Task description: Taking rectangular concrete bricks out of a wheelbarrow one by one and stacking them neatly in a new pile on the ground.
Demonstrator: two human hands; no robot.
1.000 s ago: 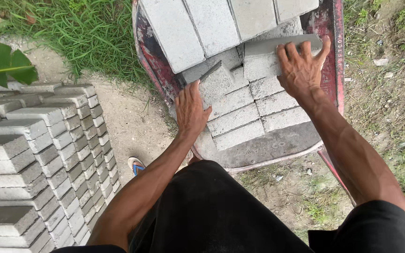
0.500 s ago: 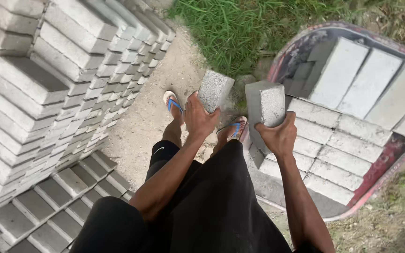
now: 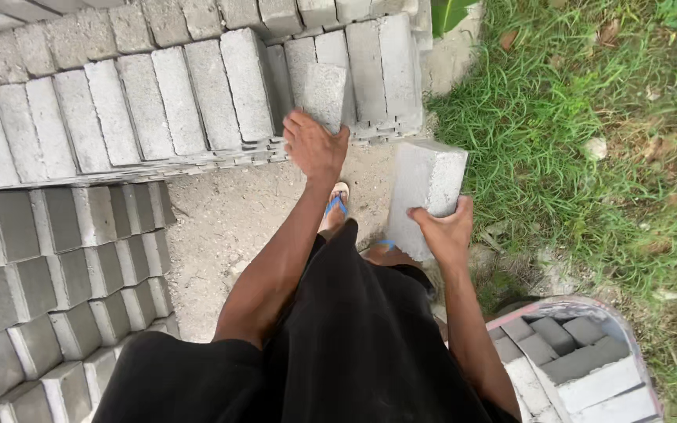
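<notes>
Grey concrete fills most of the view: since a moment ago, when both hands reached into the loaded wheelbarrow (image 3: 589, 368), the person has turned to the stacked pavers, so each hand now carries 1 block over to the pile. The left hand (image 3: 313, 145) is closed over the lower end of a grey paver (image 3: 324, 95), holding it against the face of the upper stack (image 3: 158, 102), close to its right end. The right hand (image 3: 442, 229) grips a second paver (image 3: 425, 196) from below, fingers wrapped round its base, held upright above the sandy ground (image 3: 237, 227) and apart from the stack. The lower stack (image 3: 56, 274) crowds the left, grass (image 3: 589, 141) borders the right, and the wheelbarrow sits at the lower right, leaving only a narrow strip of open ground around the sandalled feet (image 3: 337, 205).
</notes>
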